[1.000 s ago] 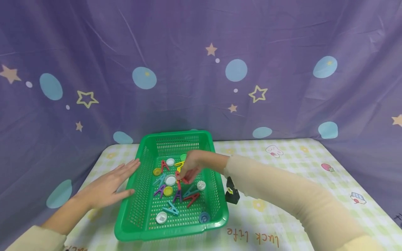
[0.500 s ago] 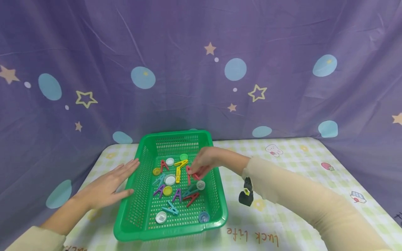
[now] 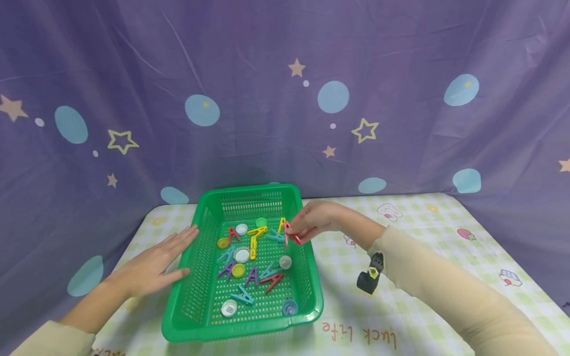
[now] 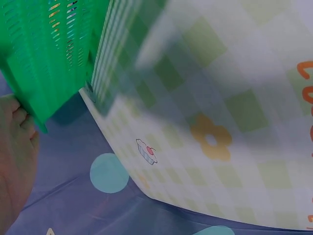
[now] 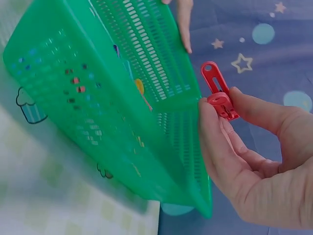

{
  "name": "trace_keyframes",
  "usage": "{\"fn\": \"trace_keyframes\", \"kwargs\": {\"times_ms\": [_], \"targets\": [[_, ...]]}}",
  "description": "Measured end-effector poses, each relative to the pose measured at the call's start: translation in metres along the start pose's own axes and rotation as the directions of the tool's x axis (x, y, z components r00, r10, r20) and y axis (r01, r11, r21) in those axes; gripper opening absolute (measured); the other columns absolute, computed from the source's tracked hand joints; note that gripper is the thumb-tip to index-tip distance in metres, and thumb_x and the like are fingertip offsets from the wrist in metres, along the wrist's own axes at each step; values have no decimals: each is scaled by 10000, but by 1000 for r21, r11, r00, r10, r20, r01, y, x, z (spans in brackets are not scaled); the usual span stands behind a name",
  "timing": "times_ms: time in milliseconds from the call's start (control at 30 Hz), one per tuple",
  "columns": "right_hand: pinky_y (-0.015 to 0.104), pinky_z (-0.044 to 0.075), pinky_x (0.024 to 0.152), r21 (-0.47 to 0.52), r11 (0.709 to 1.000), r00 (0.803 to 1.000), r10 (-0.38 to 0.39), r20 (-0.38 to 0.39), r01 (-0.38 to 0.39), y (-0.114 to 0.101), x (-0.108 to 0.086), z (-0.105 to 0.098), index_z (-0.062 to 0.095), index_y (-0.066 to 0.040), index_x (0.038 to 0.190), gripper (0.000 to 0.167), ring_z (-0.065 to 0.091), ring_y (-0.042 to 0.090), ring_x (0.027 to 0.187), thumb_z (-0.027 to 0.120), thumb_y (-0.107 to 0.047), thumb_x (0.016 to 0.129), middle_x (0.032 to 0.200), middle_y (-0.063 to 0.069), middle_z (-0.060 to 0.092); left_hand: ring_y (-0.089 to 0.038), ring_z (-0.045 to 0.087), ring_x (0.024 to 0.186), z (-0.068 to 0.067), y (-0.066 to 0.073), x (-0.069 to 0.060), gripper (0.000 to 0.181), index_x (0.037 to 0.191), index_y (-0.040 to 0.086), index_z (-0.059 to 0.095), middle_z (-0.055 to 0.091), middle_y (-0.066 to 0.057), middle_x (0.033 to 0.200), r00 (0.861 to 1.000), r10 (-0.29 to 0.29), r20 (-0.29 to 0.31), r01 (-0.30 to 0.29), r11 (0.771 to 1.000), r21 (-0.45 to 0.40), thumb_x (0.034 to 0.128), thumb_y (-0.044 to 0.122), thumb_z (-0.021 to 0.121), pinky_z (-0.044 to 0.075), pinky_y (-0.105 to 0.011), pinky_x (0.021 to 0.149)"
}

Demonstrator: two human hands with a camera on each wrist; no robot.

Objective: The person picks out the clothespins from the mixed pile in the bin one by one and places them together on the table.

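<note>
My right hand (image 3: 317,219) pinches a red clothespin (image 5: 218,93) between thumb and fingers, above the right rim of the green basket (image 3: 242,329). In the right wrist view the hand (image 5: 264,156) shows up close, with the clothespin's holed end pointing up. With fingers straight, my left hand (image 3: 153,262) rests against the basket's left rim. Inside the basket lie several clothespins, among them a yellow clothespin (image 3: 253,247), a purple clothespin (image 3: 252,276) and a light blue clothespin (image 3: 243,295). Several bottle caps lie among them, such as a white cap (image 3: 229,308) and a yellow cap (image 3: 238,270).
The basket stands on a table with a green-and-white checked cloth (image 3: 401,296). Behind the table hangs a purple curtain (image 3: 267,163) with stars and blue spots. A black device (image 3: 370,274) sits at the right wrist.
My right hand has lifted the red clothespin from the middle of the basket and carried it right to the rim. The left hand has stayed in place.
</note>
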State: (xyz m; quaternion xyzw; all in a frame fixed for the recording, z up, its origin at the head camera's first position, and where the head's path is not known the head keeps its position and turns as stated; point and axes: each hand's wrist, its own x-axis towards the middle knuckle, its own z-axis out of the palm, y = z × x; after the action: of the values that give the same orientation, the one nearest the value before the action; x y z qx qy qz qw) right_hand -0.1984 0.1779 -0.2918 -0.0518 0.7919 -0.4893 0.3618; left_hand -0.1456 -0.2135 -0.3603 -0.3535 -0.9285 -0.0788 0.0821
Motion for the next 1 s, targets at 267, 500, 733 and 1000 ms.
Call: {"fn": "trace_keyframes", "kwargs": {"times_ms": [267, 500, 733, 1000], "targets": [[296, 601, 782, 72, 996, 997, -49, -54, 52, 14, -13, -25, 651, 68, 1107, 258, 661, 80, 692, 643, -75, 892, 726, -20, 708, -77, 115, 1485, 3, -2, 0, 747, 1518, 48, 265, 316, -183, 1561, 999, 33, -31, -33, 999, 11, 913, 324, 603, -70, 6, 1102], [267, 598, 766, 156, 983, 992, -85, -91, 99, 31, -22, -49, 596, 87, 1151, 287, 676, 104, 750, 616, -64, 908, 769, -16, 715, -42, 95, 1475, 2, -4, 1, 747, 1519, 51, 263, 315, -178, 1563, 998, 43, -41, -42, 999, 13, 906, 304, 607, -57, 4, 1107], [269, 590, 818, 177, 978, 990, -98, -101, 115, 49, -23, -71, 582, 96, 1210, 378, 685, 92, 806, 645, -104, 896, 828, -40, 727, -54, 99, 1476, 0, -4, 0, 743, 1522, 54, 257, 299, -170, 1572, 999, 40, -36, -40, 999, -3, 904, 285, 598, -56, 12, 1094], [239, 587, 792, 206, 975, 987, -57, -148, 88, 66, -13, -80, 496, 135, 1281, 417, 688, 85, 778, 584, -74, 931, 813, -37, 730, 32, 51, 1454, 1, -5, -2, 746, 1519, 51, 265, 306, -162, 1571, 996, 62, -59, -63, 998, -7, 894, 266, 610, -40, 10, 1103]]}}
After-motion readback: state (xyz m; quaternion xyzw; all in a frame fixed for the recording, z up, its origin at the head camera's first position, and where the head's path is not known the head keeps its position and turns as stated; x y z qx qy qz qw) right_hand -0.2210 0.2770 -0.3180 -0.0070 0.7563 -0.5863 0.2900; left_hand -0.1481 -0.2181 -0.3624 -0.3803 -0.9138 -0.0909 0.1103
